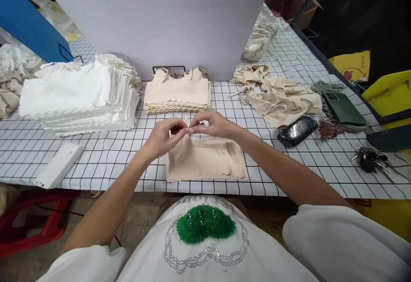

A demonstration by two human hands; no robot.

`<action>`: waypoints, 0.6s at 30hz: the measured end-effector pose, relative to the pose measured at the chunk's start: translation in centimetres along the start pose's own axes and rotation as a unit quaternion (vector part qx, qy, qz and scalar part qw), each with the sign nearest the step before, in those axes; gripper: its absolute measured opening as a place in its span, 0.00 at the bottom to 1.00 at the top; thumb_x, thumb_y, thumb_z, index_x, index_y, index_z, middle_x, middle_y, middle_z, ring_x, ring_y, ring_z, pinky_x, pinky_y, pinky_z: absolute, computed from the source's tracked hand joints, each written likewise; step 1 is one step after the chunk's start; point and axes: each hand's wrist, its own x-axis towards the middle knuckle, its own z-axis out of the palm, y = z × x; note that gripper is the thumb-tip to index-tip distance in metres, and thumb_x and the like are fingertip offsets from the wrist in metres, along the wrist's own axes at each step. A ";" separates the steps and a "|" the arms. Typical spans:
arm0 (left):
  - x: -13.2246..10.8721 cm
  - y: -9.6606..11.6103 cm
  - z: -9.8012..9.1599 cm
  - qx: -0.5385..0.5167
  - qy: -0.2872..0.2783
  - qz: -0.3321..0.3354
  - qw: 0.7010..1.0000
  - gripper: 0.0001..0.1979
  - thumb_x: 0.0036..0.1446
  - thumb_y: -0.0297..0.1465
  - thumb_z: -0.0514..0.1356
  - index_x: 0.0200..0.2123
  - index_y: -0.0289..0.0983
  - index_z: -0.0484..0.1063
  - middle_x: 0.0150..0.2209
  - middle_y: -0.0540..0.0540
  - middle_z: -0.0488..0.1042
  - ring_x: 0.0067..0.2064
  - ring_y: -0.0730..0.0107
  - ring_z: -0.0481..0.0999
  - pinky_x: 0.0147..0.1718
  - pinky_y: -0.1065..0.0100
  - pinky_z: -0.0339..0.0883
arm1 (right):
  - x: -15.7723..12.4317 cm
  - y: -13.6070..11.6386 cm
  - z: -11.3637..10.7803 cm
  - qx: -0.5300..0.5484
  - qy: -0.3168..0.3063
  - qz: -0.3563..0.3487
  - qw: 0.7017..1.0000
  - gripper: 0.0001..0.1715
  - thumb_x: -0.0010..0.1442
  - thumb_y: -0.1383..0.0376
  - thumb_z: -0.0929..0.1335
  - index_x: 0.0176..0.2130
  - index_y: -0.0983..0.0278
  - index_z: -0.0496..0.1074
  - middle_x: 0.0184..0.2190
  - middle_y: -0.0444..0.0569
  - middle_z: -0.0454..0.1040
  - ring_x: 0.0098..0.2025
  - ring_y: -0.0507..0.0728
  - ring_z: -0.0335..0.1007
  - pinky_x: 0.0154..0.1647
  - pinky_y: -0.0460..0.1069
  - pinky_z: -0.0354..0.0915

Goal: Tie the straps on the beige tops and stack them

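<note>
So, the left hand (pixel 163 138) and right hand (pixel 212 123) meet at the fingertips, both pinching a strap (pixel 186 120) of the beige top (pixel 205 160) lying along the counter's (pixel 128 166) near edge.

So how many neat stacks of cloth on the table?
2: white stack at left, beige stack beyond the left hand and right hand. Not counting loose heaps or the front beige piece; the upright panel may hide more.

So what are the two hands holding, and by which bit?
The left hand and right hand pinch the beige garment, seemingly by a strap near its upper-left corner; they hide the exact spot.
</note>
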 end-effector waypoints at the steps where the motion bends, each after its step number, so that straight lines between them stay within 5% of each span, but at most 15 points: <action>1: -0.3 -0.5 0.5 0.003 0.012 -0.003 1.000 0.08 0.62 0.37 0.62 0.34 0.38 0.75 0.30 0.48 0.76 0.32 0.68 0.73 0.32 0.66 0.66 | -0.1 0.2 0.0 -0.010 0.023 -0.001 1.000 0.12 0.56 0.56 0.74 0.32 0.62 0.81 0.30 0.47 0.78 0.38 0.57 0.69 0.43 0.53 0.63; 5: -2.6 -3.0 3.8 0.081 0.042 -0.033 0.995 0.09 0.57 0.37 0.68 0.34 0.40 0.73 0.33 0.47 0.78 0.36 0.62 0.73 0.36 0.62 0.65 | -1.0 1.9 0.7 -0.045 0.091 0.026 0.995 0.08 0.56 0.58 0.73 0.32 0.60 0.82 0.30 0.48 0.79 0.37 0.57 0.67 0.44 0.54 0.63; 9: -4.4 -4.4 6.6 0.160 0.087 -0.077 0.980 0.12 0.50 0.34 0.74 0.34 0.41 0.74 0.36 0.47 0.79 0.40 0.57 0.72 0.41 0.57 0.60 | -2.2 3.9 2.1 -0.065 0.089 0.006 0.994 0.05 0.57 0.63 0.73 0.31 0.61 0.80 0.28 0.47 0.77 0.40 0.58 0.66 0.48 0.55 0.61; 18: -5.0 -5.0 7.7 0.107 0.120 -0.087 0.983 0.06 0.54 0.33 0.71 0.29 0.42 0.77 0.30 0.51 0.79 0.38 0.61 0.73 0.45 0.55 0.55 | -3.2 5.3 4.2 -0.073 0.083 -0.022 0.994 0.06 0.63 0.63 0.71 0.35 0.60 0.80 0.30 0.48 0.75 0.46 0.61 0.62 0.53 0.60 0.58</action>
